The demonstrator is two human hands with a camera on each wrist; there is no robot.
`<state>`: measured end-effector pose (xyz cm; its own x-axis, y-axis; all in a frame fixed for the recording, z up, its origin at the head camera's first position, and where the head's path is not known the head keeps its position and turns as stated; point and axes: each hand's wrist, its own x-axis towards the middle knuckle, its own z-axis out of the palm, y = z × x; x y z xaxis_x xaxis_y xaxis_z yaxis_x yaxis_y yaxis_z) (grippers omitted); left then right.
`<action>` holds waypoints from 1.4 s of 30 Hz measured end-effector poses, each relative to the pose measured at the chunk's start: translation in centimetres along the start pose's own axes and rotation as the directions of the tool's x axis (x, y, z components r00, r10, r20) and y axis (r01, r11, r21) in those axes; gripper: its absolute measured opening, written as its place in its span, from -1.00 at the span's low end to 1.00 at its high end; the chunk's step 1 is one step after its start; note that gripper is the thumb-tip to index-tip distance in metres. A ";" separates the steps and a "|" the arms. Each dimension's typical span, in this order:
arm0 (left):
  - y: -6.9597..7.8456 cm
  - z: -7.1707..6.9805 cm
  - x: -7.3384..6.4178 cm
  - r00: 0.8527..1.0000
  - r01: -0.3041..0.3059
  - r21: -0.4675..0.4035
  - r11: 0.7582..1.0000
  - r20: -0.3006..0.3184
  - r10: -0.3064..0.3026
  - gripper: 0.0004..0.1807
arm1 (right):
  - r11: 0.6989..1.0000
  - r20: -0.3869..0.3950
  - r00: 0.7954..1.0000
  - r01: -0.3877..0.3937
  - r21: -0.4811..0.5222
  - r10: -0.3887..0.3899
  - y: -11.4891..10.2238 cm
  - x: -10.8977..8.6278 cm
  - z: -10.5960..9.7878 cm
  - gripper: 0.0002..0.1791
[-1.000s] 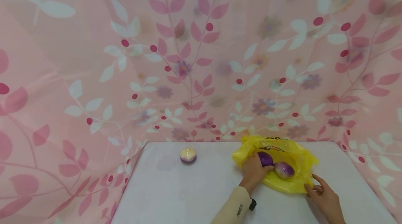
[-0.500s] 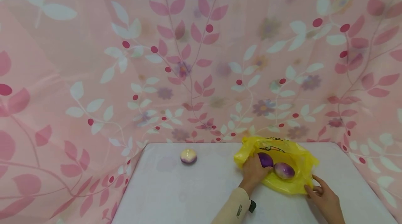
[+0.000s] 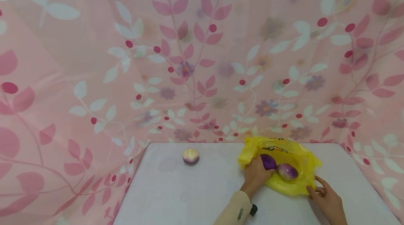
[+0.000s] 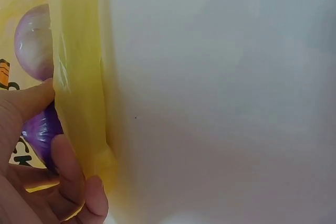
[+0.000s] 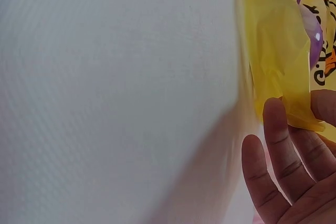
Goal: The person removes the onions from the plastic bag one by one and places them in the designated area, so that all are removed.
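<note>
A yellow plastic bag [image 3: 284, 188] lies on the table with its mouth gaping. My left hand [image 3: 256, 174] reaches in at the bag's left side and grips a glossy dark purple onion [image 3: 268, 162], its thumb on top and fingers curled beneath in the left wrist view. A paler purple-and-white onion [image 3: 287, 171] lies beside it inside the bag, apart from my fingers. My right hand [image 3: 328, 198] pinches the bag's near right edge between thumb and fingers; its outer fingers [image 5: 260, 174] extend free in the right wrist view.
A cream-and-purple round vegetable [image 3: 190, 156] sits alone at the back left of the white table [image 3: 176, 197]. A pink floral curtain [image 3: 195, 60] hangs behind the table and down its sides. Black and orange print marks the bag's inner wall.
The left edge of the bag has drawn slightly inward near the left hand. Both hands keep their holds, and the head view has shifted a little.
</note>
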<state>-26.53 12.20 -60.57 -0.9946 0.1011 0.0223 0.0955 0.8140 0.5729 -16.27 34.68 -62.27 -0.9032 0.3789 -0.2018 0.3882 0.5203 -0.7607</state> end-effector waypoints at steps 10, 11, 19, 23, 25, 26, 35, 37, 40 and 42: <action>-0.3 0.0 -1.0 0.999 -0.047 0.080 0.996 -0.022 0.049 -0.25 | 1.000 0.002 1.000 -0.022 -0.005 0.022 -0.1 0.1 0.3 -0.03; -0.3 0.0 -1.1 0.998 -0.052 0.093 0.994 -0.018 0.054 -0.25 | 1.000 0.003 1.000 -0.020 -0.001 0.020 -0.2 0.1 0.3 -0.03; -0.3 -0.3 -1.5 0.999 -0.034 0.102 0.994 0.005 0.034 -0.16 | 1.000 0.000 1.000 -0.025 0.018 0.025 -0.2 -0.2 0.4 -0.04; -0.3 -0.6 -1.8 0.999 -0.039 0.107 0.993 0.006 0.038 -0.13 | 0.999 0.000 0.999 -0.039 0.020 0.039 -0.2 -0.2 0.5 -0.04; -0.4 -0.8 -2.0 0.999 -0.041 0.109 0.993 0.002 0.041 -0.12 | 0.999 -0.001 0.999 -0.037 0.019 0.037 -0.2 -0.2 0.5 -0.03; -0.4 -0.9 -2.1 0.999 -0.043 0.111 0.993 -0.001 0.043 -0.12 | 0.999 0.000 0.999 -0.036 0.019 0.036 -0.3 -0.2 0.6 -0.04; -0.1 -1.6 -3.3 0.998 -0.066 0.132 0.989 -0.012 0.068 -0.05 | 1.000 -0.013 1.000 -0.025 0.016 0.025 -0.3 -0.3 0.5 -0.05; 0.0 -1.9 -3.5 0.997 -0.069 0.135 0.988 -0.015 0.072 -0.03 | 1.000 -0.018 0.999 -0.027 0.016 0.027 -0.3 -0.3 0.5 -0.05; -0.1 -2.2 -3.9 0.997 -0.067 0.125 0.990 -0.022 0.071 -0.01 | 0.999 -0.022 0.999 -0.029 0.015 0.029 -0.2 -0.3 0.5 -0.04; -0.2 -2.4 -4.1 0.997 -0.063 0.121 0.991 -0.028 0.067 -0.02 | 0.999 -0.021 0.999 -0.036 0.017 0.036 -0.2 -0.4 0.5 -0.03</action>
<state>-22.59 10.27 -58.85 -0.9868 0.1392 0.0829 0.1619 0.8694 0.4668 -16.08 34.08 -62.39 -0.8846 0.4132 -0.2161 0.4170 0.4936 -0.7632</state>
